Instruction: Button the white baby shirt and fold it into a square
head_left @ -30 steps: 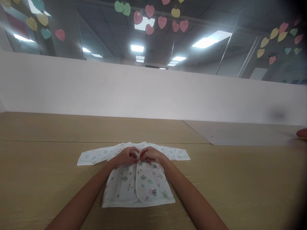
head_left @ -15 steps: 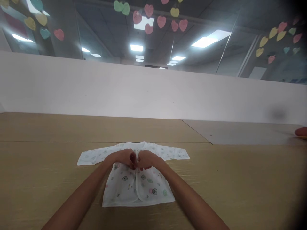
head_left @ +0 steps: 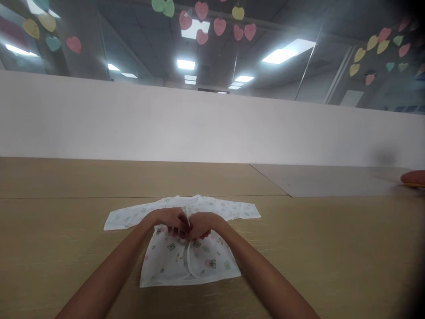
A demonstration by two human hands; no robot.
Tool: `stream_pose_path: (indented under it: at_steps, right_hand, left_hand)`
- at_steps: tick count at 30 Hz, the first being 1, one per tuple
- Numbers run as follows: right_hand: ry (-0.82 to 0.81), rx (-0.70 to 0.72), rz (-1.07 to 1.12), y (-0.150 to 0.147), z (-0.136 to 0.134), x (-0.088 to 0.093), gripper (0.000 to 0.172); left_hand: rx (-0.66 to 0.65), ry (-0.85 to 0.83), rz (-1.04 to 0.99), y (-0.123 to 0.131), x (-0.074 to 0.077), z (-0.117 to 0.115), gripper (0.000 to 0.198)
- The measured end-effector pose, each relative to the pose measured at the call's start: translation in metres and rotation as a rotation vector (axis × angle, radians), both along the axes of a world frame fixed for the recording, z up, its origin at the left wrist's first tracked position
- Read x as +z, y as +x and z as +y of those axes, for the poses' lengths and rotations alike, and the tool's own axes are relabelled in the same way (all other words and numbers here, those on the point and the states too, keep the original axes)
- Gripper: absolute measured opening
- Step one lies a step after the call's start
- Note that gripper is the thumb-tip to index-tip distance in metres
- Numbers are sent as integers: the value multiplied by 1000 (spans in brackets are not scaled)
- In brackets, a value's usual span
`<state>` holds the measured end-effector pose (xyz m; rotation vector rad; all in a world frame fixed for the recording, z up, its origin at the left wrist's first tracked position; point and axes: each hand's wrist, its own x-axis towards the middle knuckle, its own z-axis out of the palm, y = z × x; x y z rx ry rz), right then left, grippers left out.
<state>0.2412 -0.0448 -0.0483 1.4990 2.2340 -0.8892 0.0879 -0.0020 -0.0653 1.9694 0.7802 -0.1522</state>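
Observation:
A small white long-sleeved baby shirt [head_left: 166,261], printed with little animals and shapes, lies front up with both sleeves spread sideways. Its front opening runs down the middle, and the edges part toward the rounded hem. My left hand [head_left: 175,222] is closed at the opening, its fingertips pinching the cloth at mid-chest. Right against it, my right hand [head_left: 201,225] is also closed on the opposite front edge, fingers curled under. The hands hide the spot between the fingertips, so any fastener there cannot be made out.
The shirt lies on a wood-coloured table [head_left: 332,248] with a grey panel [head_left: 332,179] at the back right. A red object [head_left: 413,178] sits at the far right edge. Behind stands a low white wall [head_left: 199,124] under glass with heart-shaped notes [head_left: 219,26].
Both hands stay at the shirt's front opening, with the fingers shifted slightly and the right hand a little lower. The view has turned slightly, showing more of the red object.

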Motion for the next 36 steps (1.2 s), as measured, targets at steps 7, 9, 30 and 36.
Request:
stream_pose_path:
  at_steps: [7,9,30,36]
  right_hand:
    - [5,103,-7,8,1,10,17]
    - [1,109,-10,9,2,11,17]
    - [-123,41,165,14,1,20,6]
    - [2,41,53,9,4,14,19]
  left_hand:
    - [30,95,-15,10,1,-11,16]
    - [27,127,-26,12,-1,-13,14]
    - [118,-229,-161,8,-15,-2,28]
    - [121,-269,-163,6,-8,-5,37]
